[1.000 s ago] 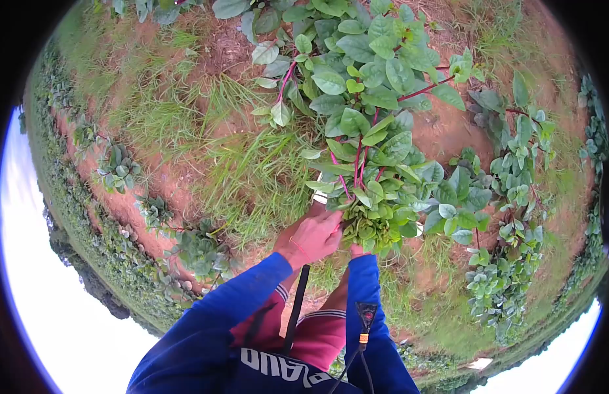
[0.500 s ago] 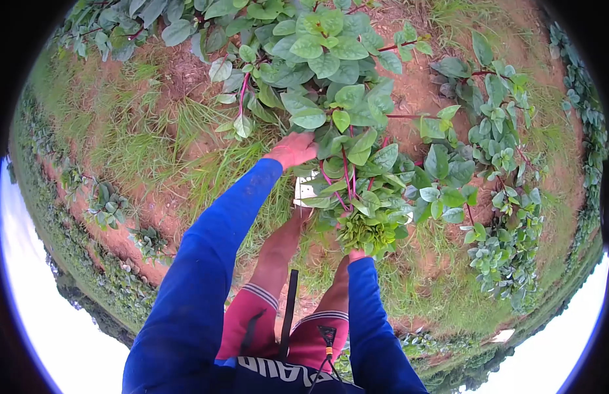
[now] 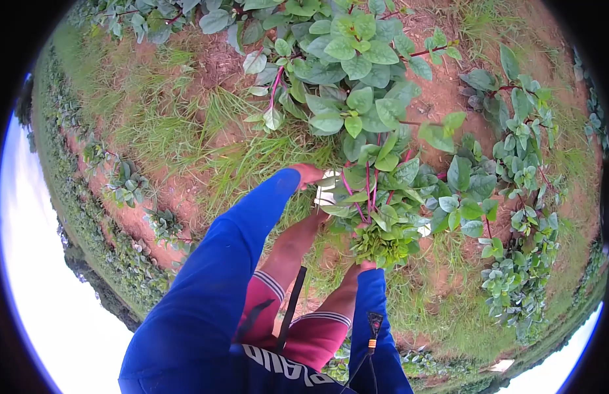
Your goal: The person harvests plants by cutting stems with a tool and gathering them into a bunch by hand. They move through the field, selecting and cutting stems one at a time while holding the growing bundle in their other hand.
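Observation:
My left hand (image 3: 309, 175) reaches in from the side among the leaves of a red-stemmed leafy plant (image 3: 360, 49), which looks like Malabar spinach. Its fingertips are covered by foliage, so their grip does not show. My right hand (image 3: 366, 265) is mostly hidden beneath a bunch of cut leafy greens (image 3: 383, 247) and closes around it. Purple-red stems (image 3: 368, 180) stand between the two hands, just above the bunch. Some of the bunch's leaves overlap those of the growing plant.
My legs (image 3: 288, 253) stand close to the plant, with something white (image 3: 326, 190) by one foot. More leafy plants (image 3: 518, 141) grow in a row on the right. Grass (image 3: 219, 141) and reddish soil (image 3: 435, 92) cover the ground. A black strap (image 3: 292, 305) hangs in front of me.
My left hand has come down toward me from higher leaves, to beside the red stems. The right hand still holds the bunch. The whole view has shifted slightly.

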Demonstrator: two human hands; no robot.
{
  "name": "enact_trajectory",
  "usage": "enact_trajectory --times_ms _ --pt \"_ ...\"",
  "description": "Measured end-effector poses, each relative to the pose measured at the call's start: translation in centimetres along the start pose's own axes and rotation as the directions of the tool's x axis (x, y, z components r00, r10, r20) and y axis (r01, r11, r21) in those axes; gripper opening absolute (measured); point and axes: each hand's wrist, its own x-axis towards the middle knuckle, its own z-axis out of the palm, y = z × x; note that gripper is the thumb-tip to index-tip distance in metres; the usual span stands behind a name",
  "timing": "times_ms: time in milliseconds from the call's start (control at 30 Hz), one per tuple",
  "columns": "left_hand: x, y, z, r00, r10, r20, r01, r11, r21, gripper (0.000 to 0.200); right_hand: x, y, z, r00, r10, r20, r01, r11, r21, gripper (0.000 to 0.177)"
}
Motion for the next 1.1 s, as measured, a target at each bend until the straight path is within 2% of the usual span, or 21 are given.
enact_trajectory --times_ms 33,100,167,233,333,433,567,633,700,733,767,800,833,900,1033,1100 --pt "-1.9 -2.6 1.2 0.992 -0.121 -0.037 0.115 0.982 -0.150 0.031 0.5 0.1 0.3 1.000 0.012 0.005 -0.012 1.000 -0.003 0.033" --pt "-6.5 -6.9 3.5 0.990 -0.069 -0.121 0.026 0.945 -0.326 0.032 0.2 0.1 1.0 1.000 0.022 0.004 -0.022 1.000 -0.019 0.032" --pt "-8.8 -12.4 5.9 0.987 -0.071 -0.146 0.008 0.920 -0.391 0.029 0.4 0.4 1.8 0.999 0.040 0.004 -0.040 0.999 -0.030 0.032" --pt "-11.1 -16.0 7.9 0.969 -0.191 -0.159 0.104 0.893 -0.438 0.029 0.1 0.6 2.6 0.998 0.062 0.005 -0.061 0.997 -0.047 0.032" --pt "-7.4 -27.1 14.1 0.905 -0.118 -0.410 -0.088 0.888 -0.450 0.041 -0.8 0.8 3.4 0.996 0.085 0.005 -0.085 0.993 -0.078 0.032" --pt "-14.0 -21.5 13.8 0.885 -0.200 -0.421 -0.040 0.867 -0.497 0.035 -1.5 0.7 3.6 0.993 0.117 -0.004 -0.116 0.985 -0.125 0.032" --pt "-15.9 -18.4 14.0 0.891 -0.192 -0.412 -0.077 0.830 -0.552 0.035 -2.8 -0.6 3.2 0.988 0.150 -0.025 -0.152 0.967 -0.206 0.032" --pt "-15.2 -18.7 14.9 0.849 -0.091 -0.521 -0.196 0.861 -0.469 0.035 -3.4 -1.7 2.6 0.986 0.166 -0.033 -0.169 0.953 -0.253 0.031" --pt "-14.9 -17.9 15.4 0.755 -0.058 -0.654 -0.264 0.885 -0.383 0.034 -3.8 -2.8 2.3 0.985 0.167 -0.051 -0.175 0.942 -0.286 0.031" --pt "-14.9 -17.5 15.8 0.756 -0.071 -0.650 -0.266 0.875 -0.404 0.034 -4.0 -3.4 2.2 0.984 0.168 -0.058 -0.177 0.933 -0.312 0.031" --pt "-15.5 -17.1 16.1 0.693 0.002 -0.721 -0.341 0.882 -0.326 0.032 -4.1 -3.9 2.2 0.984 0.166 -0.070 -0.180 0.926 -0.331 0.031" --pt "-15.8 -16.7 15.2 0.609 0.080 -0.789 -0.411 0.882 -0.228 0.031 -3.9 -4.3 2.5 0.984 0.163 -0.074 -0.179 0.916 -0.358 0.031" --pt "-16.0 -16.2 14.2 0.605 0.070 -0.793 -0.417 0.877 -0.240 0.031 -3.6 -4.8 2.7 0.984 0.159 -0.081 -0.178 0.907 -0.383 0.031" --pt "-16.2 -15.4 12.5 0.667 0.029 -0.745 -0.410 0.849 -0.334 0.030 -3.1 -5.1 3.2 0.984 0.148 -0.097 -0.175 0.891 -0.418 0.031" --pt "-14.4 -15.6 7.2 0.662 0.029 -0.749 -0.363 0.886 -0.287 0.029 -1.8 -5.0 3.9 0.986 0.113 -0.123 -0.158 0.871 -0.465 0.031" --pt "-12.6 -16.3 4.2 0.521 0.122 -0.845 -0.453 0.878 -0.154 0.028 -0.6 -4.4 4.2 0.989 0.085 -0.119 -0.132 0.867 -0.481 0.030"
